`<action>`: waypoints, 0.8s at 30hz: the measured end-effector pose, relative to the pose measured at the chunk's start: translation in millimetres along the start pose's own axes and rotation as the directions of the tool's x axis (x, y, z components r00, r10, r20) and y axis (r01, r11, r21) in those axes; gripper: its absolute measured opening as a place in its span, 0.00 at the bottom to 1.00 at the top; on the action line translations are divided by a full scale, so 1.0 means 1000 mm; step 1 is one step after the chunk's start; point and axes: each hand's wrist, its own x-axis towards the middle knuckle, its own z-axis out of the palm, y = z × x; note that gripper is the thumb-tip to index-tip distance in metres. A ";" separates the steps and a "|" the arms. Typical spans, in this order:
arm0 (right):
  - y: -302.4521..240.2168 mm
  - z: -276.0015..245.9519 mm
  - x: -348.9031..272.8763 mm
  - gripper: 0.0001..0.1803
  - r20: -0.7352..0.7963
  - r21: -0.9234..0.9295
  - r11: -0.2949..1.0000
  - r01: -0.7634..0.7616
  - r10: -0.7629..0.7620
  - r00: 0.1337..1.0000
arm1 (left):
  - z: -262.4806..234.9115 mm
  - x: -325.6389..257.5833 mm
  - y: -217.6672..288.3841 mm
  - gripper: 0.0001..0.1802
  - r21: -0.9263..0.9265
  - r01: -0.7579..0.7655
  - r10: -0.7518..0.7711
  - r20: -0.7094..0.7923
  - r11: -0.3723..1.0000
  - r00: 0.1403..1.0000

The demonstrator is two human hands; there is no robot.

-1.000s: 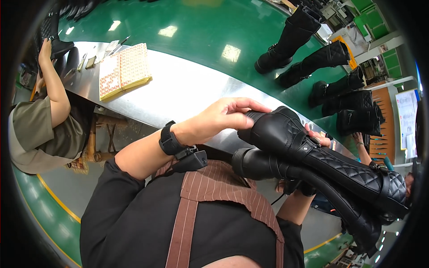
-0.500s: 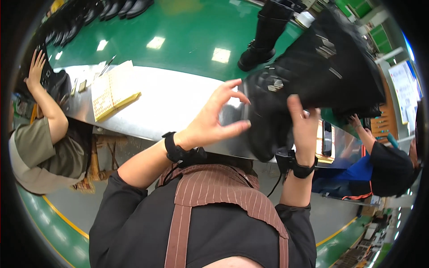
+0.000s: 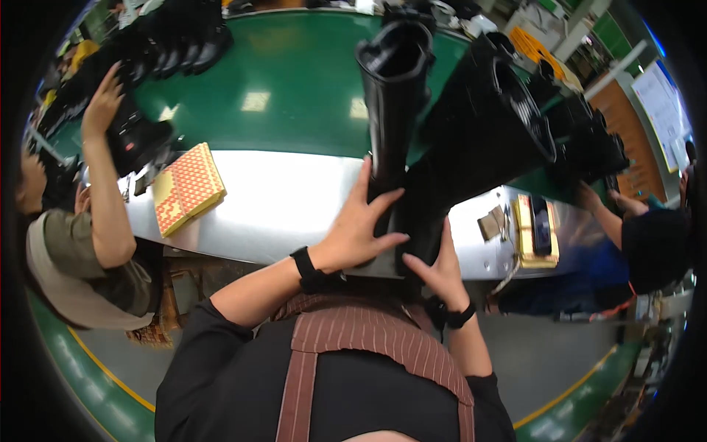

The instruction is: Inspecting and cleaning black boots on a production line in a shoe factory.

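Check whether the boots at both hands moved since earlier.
Yes: the boots swung leftward; their shafts, earlier pointing right along the steel table, now point away across it.

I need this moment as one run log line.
left hand: at left-side boot; right hand: at right-side boot; right-side boot: tilted rightward; grip: unclear

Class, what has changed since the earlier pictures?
The boots swung from slanting rightward to shafts pointing away, one leaning right. The left hand moved off the foot end to the boots' left side; the right hand is opposite. The yellow stack stayed on the table.
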 end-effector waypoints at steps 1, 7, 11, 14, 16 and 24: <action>-0.005 0.008 -0.001 0.60 -0.015 0.015 0.999 0.050 -0.050 0.999 | -0.001 0.000 0.004 0.43 0.005 0.033 -0.033 0.015 0.999 0.999; -0.045 0.046 0.006 0.61 0.078 0.059 0.967 0.246 -0.250 0.965 | -0.024 -0.017 0.019 0.50 0.178 0.281 -0.248 -0.186 0.943 0.951; -0.064 0.060 0.009 0.59 0.271 0.160 0.902 0.402 -0.431 0.861 | -0.052 -0.023 0.008 0.45 0.112 0.377 -0.311 -0.381 0.919 0.871; -0.063 0.061 0.013 0.53 0.346 0.214 0.905 0.368 -0.423 0.838 | -0.070 -0.026 -0.005 0.44 0.036 0.390 -0.356 -0.337 0.920 0.872; -0.054 0.055 0.019 0.47 0.372 0.324 0.880 0.346 -0.455 0.809 | -0.073 -0.027 -0.010 0.44 -0.131 0.367 -0.389 -0.369 0.921 0.844; 0.009 0.008 0.002 0.27 -0.015 0.269 0.960 0.082 -0.081 0.997 | -0.099 -0.010 -0.035 0.39 -0.270 0.401 -0.474 -0.316 0.875 0.822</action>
